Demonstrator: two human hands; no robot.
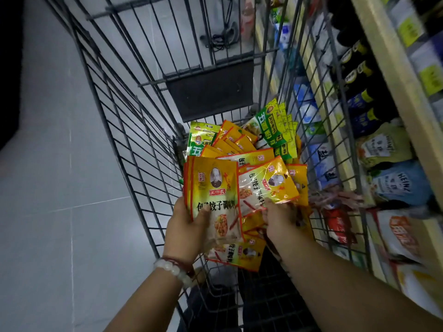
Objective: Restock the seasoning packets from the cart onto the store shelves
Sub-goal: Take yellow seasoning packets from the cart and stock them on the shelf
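Inside the wire cart [134, 144] lies a heap of yellow-orange seasoning packets [236, 142], with green packets [271, 127] at its far end. My left hand [185, 232] grips a small stack of yellow packets [213, 188] upright, thumb across the front. My right hand [279, 220] pinches the lower edge of another yellow packet [268, 182], tilted and lifted just beside the stack. One more yellow packet [237, 254] lies below both hands.
Store shelves [393, 75] run along the right of the cart, stocked with dark bottles [357, 68], blue bags [321, 164] and white pouches [398, 185]. Grey tiled floor [48, 188] lies to the left. A dark flap [211, 89] hangs on the cart's far wall.
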